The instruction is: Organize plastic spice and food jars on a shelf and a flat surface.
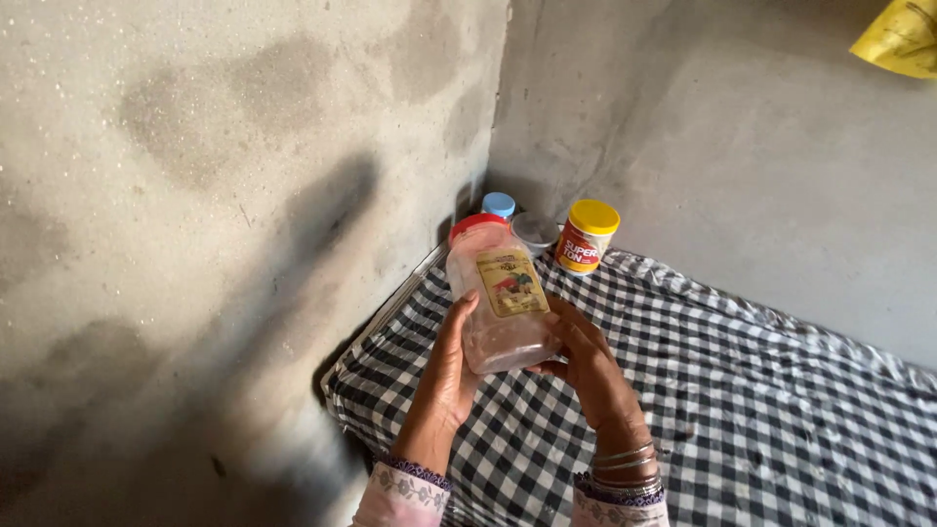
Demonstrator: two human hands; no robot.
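Held clear jar (500, 303): yellow label; corner canister (587, 236): red-orange label.

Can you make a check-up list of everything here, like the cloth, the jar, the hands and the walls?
Surface: black-and-white checked cloth spread flat in a corner.
Job's things: clear plastic jar with a red lid and a yellow label, lifted off the cloth and tilted.
Clutter: yellow-lidded tub, blue-lidded container and grey-lidded container grouped in the corner behind the jar.
Hands: left hand and right hand both grip the jar's lower part; bangles on the right wrist.
Cables: nothing seen.
Surroundings: bare grey concrete walls; a yellow object at the top right edge, too cut off to tell.
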